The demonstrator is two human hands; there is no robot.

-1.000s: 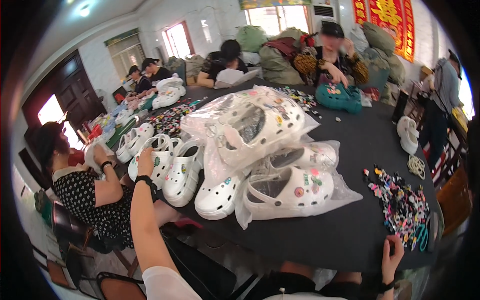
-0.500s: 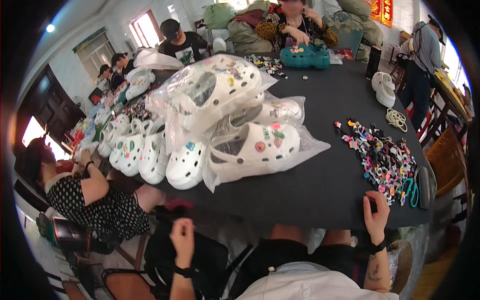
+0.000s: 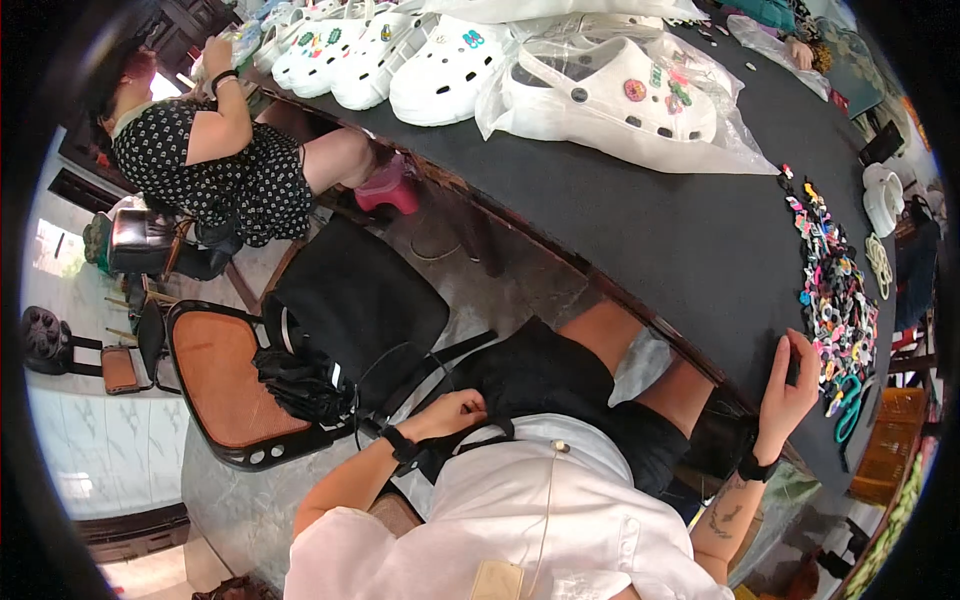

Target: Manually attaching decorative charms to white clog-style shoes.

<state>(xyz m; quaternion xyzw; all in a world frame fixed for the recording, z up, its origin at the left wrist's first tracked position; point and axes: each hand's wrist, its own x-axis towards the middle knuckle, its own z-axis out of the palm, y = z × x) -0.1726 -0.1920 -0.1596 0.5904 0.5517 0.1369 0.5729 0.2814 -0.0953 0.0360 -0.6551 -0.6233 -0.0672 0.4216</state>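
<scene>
Small hand-work workshop, by look of it. Long black table (image 3: 650,225) shared by several people: co-worker (image 3: 205,140) seated along same edge, another person's hand (image 3: 798,52) across. On top: row of white clogs (image 3: 445,78), one in clear plastic bag (image 3: 748,160); heap of small coloured charms (image 3: 838,310); scissors (image 3: 848,408) with teal handles. Mismatched seating: orange-backed chair (image 3: 232,375), pink plastic stool (image 3: 388,188).

I see a black surface (image 3: 690,240) with white shoes (image 3: 445,75), a heap of tiny charms (image 3: 840,300), blue-green scissors (image 3: 849,408) and pale cord (image 3: 879,265).
</scene>
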